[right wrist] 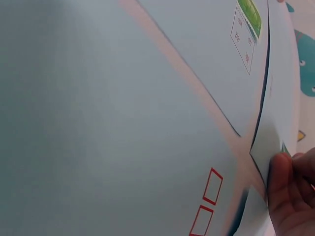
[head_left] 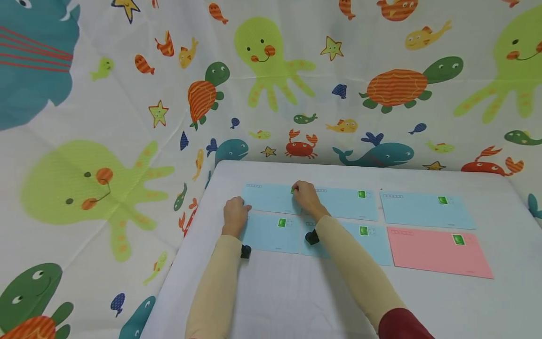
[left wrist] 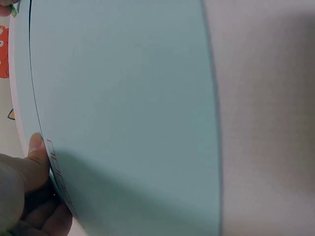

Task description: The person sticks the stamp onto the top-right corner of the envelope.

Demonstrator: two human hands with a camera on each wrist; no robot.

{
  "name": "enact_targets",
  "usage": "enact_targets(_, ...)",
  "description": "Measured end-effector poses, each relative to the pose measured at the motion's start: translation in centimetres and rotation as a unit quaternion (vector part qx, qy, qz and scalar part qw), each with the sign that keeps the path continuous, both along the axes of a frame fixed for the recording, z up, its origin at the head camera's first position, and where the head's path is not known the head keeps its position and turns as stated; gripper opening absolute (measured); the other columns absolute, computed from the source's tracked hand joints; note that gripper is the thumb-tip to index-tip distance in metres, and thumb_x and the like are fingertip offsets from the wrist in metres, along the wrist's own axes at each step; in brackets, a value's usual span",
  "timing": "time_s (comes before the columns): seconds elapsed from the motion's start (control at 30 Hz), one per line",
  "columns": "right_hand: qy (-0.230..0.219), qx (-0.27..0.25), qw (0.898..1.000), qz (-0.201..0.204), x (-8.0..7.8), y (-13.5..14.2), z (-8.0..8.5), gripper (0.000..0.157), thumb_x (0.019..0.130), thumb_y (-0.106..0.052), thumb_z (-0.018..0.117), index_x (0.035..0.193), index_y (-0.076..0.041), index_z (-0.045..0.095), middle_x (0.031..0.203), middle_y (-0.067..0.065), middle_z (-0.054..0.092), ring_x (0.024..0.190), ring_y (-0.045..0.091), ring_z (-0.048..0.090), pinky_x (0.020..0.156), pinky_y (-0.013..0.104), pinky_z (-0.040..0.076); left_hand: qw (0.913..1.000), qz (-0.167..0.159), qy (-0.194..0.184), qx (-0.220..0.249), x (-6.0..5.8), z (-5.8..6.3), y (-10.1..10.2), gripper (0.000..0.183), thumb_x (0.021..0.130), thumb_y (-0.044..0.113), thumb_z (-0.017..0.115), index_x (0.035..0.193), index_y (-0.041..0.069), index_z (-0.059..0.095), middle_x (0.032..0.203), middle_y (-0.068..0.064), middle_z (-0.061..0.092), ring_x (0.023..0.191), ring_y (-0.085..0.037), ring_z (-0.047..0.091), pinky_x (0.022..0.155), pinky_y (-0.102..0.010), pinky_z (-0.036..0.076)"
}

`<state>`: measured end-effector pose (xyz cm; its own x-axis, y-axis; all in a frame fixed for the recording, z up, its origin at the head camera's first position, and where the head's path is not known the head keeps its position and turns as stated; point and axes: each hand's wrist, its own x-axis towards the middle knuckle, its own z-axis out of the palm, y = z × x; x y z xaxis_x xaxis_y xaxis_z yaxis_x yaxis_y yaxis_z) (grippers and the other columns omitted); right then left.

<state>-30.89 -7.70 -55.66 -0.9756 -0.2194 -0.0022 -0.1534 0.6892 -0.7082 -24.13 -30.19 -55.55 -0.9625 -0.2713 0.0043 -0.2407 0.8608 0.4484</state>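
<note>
At the back left of the table lies a blue envelope; my right hand is over its upper right corner. Its thumb and fingers pinch a small green stamp, mostly covered by the fingers; a green corner of the stamp peeks out in the right wrist view. My left hand rests at the left end of this envelope, its thumb laid on the paper. Nearer me is another blue envelope bearing a green stamp.
Two more blue envelopes lie in the middle, the front one partly under my right forearm. Further right are a blue envelope and a pink envelope, both stamped. A patterned cloth hangs behind the white table.
</note>
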Motion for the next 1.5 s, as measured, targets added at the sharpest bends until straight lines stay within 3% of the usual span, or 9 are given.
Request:
enact_targets(0.27, -0.011, 0.023, 0.999, 0.021, -0.9, -0.6, 0.1, 0.023, 0.101, -0.007, 0.05, 0.113, 0.001, 0.068, 0.115, 0.017, 0.069, 0.108, 0.03, 0.063, 0.101, 0.044, 0.051, 0.9999, -0.007, -0.008, -0.002, -0.6, 0.5, -0.2, 0.03, 0.094, 0.016, 0.071, 0.111, -0.008, 0.07, 0.107, -0.024, 0.072, 0.101, -0.034, 0.071, 0.087, -0.044, 0.059)
enact_targets(0.5, -0.025, 0.04, 0.998, 0.03, -1.9, -1.1, 0.0, 0.024, 0.102, -0.008, 0.047, 0.114, 0.001, 0.066, 0.116, 0.016, 0.066, 0.109, 0.029, 0.06, 0.102, 0.044, 0.05, 0.9999, -0.013, -0.002, -0.006, -1.7, 0.2, -0.6, 0.031, 0.094, 0.016, 0.071, 0.112, -0.009, 0.07, 0.11, -0.025, 0.072, 0.105, -0.036, 0.07, 0.09, -0.045, 0.058)
enact_targets(0.67, -0.024, 0.035, 0.999, 0.022, -2.1, -1.0, -0.2, 0.024, 0.101, -0.008, 0.047, 0.118, 0.001, 0.061, 0.115, 0.017, 0.067, 0.105, 0.028, 0.061, 0.1, 0.043, 0.052, 0.9999, -0.012, 0.004, -0.005, -1.7, 0.3, -0.5, 0.031, 0.093, 0.016, 0.072, 0.111, -0.009, 0.07, 0.109, -0.025, 0.072, 0.102, -0.035, 0.071, 0.087, -0.045, 0.059)
enact_targets(0.8, -0.02, 0.041, 0.999, 0.024, -2.1, -0.9, -0.1, 0.023, 0.1, -0.006, 0.049, 0.115, 0.002, 0.065, 0.115, 0.017, 0.066, 0.109, 0.03, 0.061, 0.102, 0.044, 0.05, 0.9999, -0.012, 0.004, -0.007, -1.8, 0.3, -0.5, 0.03, 0.093, 0.016, 0.072, 0.11, -0.008, 0.071, 0.109, -0.025, 0.072, 0.1, -0.034, 0.072, 0.086, -0.044, 0.059)
enact_targets(0.97, -0.017, 0.051, 0.998, 0.04, -2.0, -0.8, -0.1, 0.025, 0.101, -0.006, 0.048, 0.112, 0.001, 0.069, 0.116, 0.017, 0.066, 0.116, 0.031, 0.06, 0.106, 0.045, 0.048, 0.9999, -0.01, 0.002, -0.01, -1.9, 0.2, -0.5, 0.031, 0.093, 0.017, 0.072, 0.111, -0.009, 0.071, 0.11, -0.025, 0.072, 0.104, -0.036, 0.071, 0.089, -0.045, 0.058)
enact_targets(1.2, -0.025, 0.049, 0.998, 0.043, -2.1, -0.8, 0.4, 0.021, 0.101, -0.007, 0.05, 0.114, 0.001, 0.064, 0.115, 0.017, 0.067, 0.109, 0.03, 0.061, 0.103, 0.044, 0.05, 0.9999, -0.009, -0.001, -0.01, -2.0, 0.2, -0.6, 0.034, 0.093, 0.017, 0.071, 0.115, -0.009, 0.069, 0.113, -0.024, 0.071, 0.11, -0.038, 0.069, 0.093, -0.046, 0.057)
enact_targets(1.5, -0.026, 0.082, 0.995, 0.057, -2.1, -1.0, 0.5, 0.026, 0.101, -0.006, 0.048, 0.114, 0.003, 0.068, 0.119, 0.018, 0.066, 0.117, 0.031, 0.059, 0.107, 0.045, 0.047, 0.9999, -0.008, -0.009, -0.006, -2.0, 0.0, -0.7, 0.039, 0.094, 0.018, 0.071, 0.121, -0.009, 0.066, 0.123, -0.026, 0.068, 0.118, -0.039, 0.065, 0.098, -0.046, 0.055)
